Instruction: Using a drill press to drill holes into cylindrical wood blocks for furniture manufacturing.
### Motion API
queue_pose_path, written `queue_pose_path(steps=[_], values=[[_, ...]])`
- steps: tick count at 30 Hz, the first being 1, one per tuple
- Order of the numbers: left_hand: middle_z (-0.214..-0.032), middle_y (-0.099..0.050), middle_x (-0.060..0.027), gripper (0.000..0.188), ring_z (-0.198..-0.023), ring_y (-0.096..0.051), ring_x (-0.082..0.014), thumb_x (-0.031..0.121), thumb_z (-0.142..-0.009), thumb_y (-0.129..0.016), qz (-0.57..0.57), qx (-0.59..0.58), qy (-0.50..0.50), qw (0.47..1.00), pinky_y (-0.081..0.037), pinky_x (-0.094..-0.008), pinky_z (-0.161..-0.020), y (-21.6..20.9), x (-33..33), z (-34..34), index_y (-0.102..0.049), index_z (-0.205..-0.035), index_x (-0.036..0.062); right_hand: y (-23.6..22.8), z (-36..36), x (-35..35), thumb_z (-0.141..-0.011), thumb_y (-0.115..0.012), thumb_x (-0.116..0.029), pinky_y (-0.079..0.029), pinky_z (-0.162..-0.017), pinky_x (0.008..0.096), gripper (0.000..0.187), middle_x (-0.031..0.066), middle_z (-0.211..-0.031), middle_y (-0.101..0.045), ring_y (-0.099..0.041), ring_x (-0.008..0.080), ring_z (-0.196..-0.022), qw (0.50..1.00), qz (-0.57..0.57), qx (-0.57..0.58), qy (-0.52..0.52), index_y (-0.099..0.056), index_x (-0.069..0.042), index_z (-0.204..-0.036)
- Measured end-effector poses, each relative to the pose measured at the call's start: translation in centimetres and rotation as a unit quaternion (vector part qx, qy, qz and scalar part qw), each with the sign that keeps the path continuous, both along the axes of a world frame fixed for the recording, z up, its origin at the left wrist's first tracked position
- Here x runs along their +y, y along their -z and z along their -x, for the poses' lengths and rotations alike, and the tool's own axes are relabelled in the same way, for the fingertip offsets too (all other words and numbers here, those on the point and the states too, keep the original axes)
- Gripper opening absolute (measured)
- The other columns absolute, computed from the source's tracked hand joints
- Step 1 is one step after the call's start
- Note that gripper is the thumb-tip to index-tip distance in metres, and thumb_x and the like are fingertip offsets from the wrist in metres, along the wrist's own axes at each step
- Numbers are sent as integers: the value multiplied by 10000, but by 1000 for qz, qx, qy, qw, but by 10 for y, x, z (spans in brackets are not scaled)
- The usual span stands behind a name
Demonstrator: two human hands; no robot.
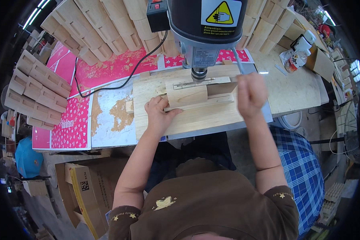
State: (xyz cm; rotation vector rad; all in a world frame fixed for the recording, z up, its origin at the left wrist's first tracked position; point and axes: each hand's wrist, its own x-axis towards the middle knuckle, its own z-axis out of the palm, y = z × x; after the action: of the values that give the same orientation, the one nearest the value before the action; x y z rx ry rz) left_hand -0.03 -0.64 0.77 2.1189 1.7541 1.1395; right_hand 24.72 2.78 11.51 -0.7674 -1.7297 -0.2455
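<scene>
A pale wooden block with a rounded face (188, 97) lies in a wooden jig (220, 97) on a flat board (204, 119). My left hand (159, 114) grips the block's left end, its thumb stretched along the near side. Above the block stands a drill press (204, 24), its chuck (199, 75) close over a slot along the top; the bit's tip cannot be made out. My right hand (252, 96), slightly blurred, is closed in a fist at the lower end of the press's lever (239, 62), to the right of the jig.
Stacks of slotted wooden blocks (88, 30) line the back, with more at the left (38, 88). A black cable (124, 82) crosses the pink, sawdust-strewn table cover (108, 72). Bottles (298, 54) stand back right. Below are a cardboard box (88, 192) and a blue plaid cloth (298, 172).
</scene>
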Motion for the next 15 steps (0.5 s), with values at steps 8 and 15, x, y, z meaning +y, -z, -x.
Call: queue_pose_path(steps=[8, 15], values=[[-787, -570, -6, 387, -833, -510, -208, 292, -584, -794, 33, -8, -8, 999, -275, -372, -829, 3, 11, -44, -674, -924, 151, -148, 19, 83, -838, -510, -289, -445, -650, 314, 358, 144, -765, -645, -613, 197, -750, 963, 245, 18, 111, -631, 47, -820], [-769, -556, -4, 390, -858, -500, -193, 317, -591, -790, 34, -2, -2, 999, -265, -375, -836, 1, 7, -38, -682, -933, 164, -119, -2, 19, -893, -503, -176, -381, -563, 244, 244, 45, -637, -540, -481, 74, -605, 975, 206, -52, 68, -629, 27, -840]])
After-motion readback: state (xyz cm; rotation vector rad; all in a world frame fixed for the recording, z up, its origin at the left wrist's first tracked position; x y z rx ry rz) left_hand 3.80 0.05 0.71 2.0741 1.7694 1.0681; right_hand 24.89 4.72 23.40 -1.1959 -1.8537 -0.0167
